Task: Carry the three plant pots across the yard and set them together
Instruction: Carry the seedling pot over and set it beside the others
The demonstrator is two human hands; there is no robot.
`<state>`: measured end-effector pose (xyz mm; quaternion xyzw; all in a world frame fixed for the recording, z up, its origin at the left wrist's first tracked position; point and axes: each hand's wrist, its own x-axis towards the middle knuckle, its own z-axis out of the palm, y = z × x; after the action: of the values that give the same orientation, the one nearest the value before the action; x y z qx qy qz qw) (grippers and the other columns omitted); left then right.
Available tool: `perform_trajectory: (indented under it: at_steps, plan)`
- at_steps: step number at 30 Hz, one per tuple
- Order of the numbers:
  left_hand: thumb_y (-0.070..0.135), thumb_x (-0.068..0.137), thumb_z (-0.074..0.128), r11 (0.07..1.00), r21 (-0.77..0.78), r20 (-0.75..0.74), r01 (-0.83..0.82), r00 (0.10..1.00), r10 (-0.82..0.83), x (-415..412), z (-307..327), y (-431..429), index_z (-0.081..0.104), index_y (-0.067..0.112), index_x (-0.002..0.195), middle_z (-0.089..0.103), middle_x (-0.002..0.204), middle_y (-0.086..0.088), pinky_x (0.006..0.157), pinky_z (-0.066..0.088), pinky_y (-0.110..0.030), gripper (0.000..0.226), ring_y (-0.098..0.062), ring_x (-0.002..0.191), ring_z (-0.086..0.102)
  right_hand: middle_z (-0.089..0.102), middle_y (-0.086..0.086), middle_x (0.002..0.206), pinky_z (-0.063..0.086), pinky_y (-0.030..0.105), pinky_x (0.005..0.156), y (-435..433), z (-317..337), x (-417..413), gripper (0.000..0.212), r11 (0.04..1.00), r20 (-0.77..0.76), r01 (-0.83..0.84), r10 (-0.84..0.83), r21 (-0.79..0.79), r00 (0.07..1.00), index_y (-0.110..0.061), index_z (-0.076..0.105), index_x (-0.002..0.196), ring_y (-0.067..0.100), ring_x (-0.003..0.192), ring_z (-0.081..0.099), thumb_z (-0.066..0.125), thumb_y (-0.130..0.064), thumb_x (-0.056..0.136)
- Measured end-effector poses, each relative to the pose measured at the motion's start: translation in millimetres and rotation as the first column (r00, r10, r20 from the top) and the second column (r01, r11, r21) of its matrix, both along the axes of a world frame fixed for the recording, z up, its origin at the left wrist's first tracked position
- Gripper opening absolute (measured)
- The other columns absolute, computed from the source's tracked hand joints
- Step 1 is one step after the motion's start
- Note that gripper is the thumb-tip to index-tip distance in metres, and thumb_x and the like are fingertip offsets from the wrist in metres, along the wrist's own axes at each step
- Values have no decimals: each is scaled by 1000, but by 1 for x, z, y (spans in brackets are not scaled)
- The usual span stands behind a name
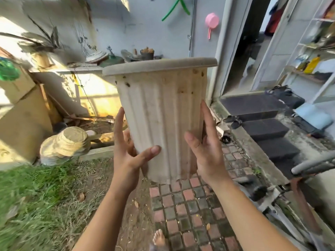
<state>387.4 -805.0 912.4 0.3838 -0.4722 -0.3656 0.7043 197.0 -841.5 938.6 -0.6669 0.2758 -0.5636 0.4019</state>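
Observation:
A tall, ribbed, off-white plant pot [163,109] with a wide flat rim and dirt stains is held upright in the air at chest height. My left hand [128,151] grips its lower left side, thumb across the front. My right hand [204,147] presses its lower right side, fingers pointing up along the wall. The pot's inside is hidden. No other plant pot of this kind shows clearly.
A brick-paved path [188,205] runs ahead, with grass [32,192] to the left. Dark doormats [262,127] and sandals lie by an open doorway [248,48] on the right. Stacked round discs [68,142], cardboard and a cluttered shelf stand at left. A bicycle [299,187] is at right.

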Motion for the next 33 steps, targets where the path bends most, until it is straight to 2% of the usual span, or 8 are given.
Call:
perform_trajectory:
  at_steps: [1, 4, 8, 15, 21, 24, 28, 33]
  plan:
    - [47, 58, 103, 1000, -6, 12, -10, 1000, 10, 4, -7, -22, 30, 52, 161, 56, 152, -11, 109, 54, -63, 126, -34, 137, 63, 32, -40, 161, 33, 17, 122, -23, -6, 4, 65, 1000, -1, -5, 5, -5, 1000, -71, 32, 147, -5, 155, 31, 63, -72, 90]
    - [48, 59, 103, 1000, 4, 20, -9, 1000, 9, 17, -20, -97, 27, 54, 161, 52, 156, -12, 112, 48, -71, 126, -37, 142, 59, 33, -26, 168, 33, 38, 128, -100, -21, 15, 67, 1000, 19, -20, 20, 6, 1000, -67, 34, 149, 6, 157, 33, 65, -69, 91]
    - [53, 62, 100, 999, 52, 37, -13, 999, 11, 23, -27, -191, 26, 56, 160, 44, 164, -14, 115, 48, -67, 122, -34, 147, 54, 30, -14, 173, 25, 57, 130, -195, -31, 22, 68, 997, 7, 2, -2, 71, 1000, -66, 34, 151, 15, 161, 28, 66, -68, 91]
    - [50, 63, 100, 995, 102, 55, 17, 998, -23, 16, -43, -330, 26, 60, 157, 49, 156, -18, 115, 48, -67, 119, -37, 143, 57, 34, -21, 169, 24, 57, 130, -337, -54, 16, 68, 991, 33, 52, -56, 124, 998, -65, 39, 148, 14, 160, 30, 69, -70, 88]
    - [59, 61, 98, 984, 167, 132, -59, 991, 37, -1, -72, -433, 24, 58, 156, 51, 152, -14, 116, 47, -66, 121, -31, 139, 60, 44, -32, 159, 35, 40, 128, -450, -93, 4, 64, 986, 99, -19, 2, 165, 995, -67, 42, 144, 6, 153, 40, 72, -57, 89]
    - [60, 61, 98, 970, 216, 156, -116, 984, 83, -9, -104, -485, 18, 56, 159, 52, 151, -10, 114, 47, -68, 126, -32, 138, 61, 46, -25, 160, 34, 46, 128, -512, -121, -1, 69, 980, 105, -51, 31, 194, 994, -63, 43, 146, 10, 153, 42, 72, -70, 84]
    - [59, 62, 98, 961, 250, 159, -121, 984, 83, -6, -155, -552, 14, 53, 161, 53, 150, -9, 113, 48, -68, 130, -33, 138, 62, 45, -14, 165, 28, 59, 128, -586, -170, 0, 72, 969, 103, -74, 50, 237, 993, -58, 44, 149, 19, 156, 38, 74, -69, 84]
    - [60, 62, 98, 954, 270, 141, -131, 985, 95, 3, -233, -627, 19, 56, 159, 53, 152, -12, 115, 46, -69, 125, -34, 141, 59, 40, -15, 168, 22, 58, 130, -656, -247, 11, 76, 958, 110, -84, 55, 274, 992, -55, 42, 153, 15, 159, 33, 76, -63, 86]
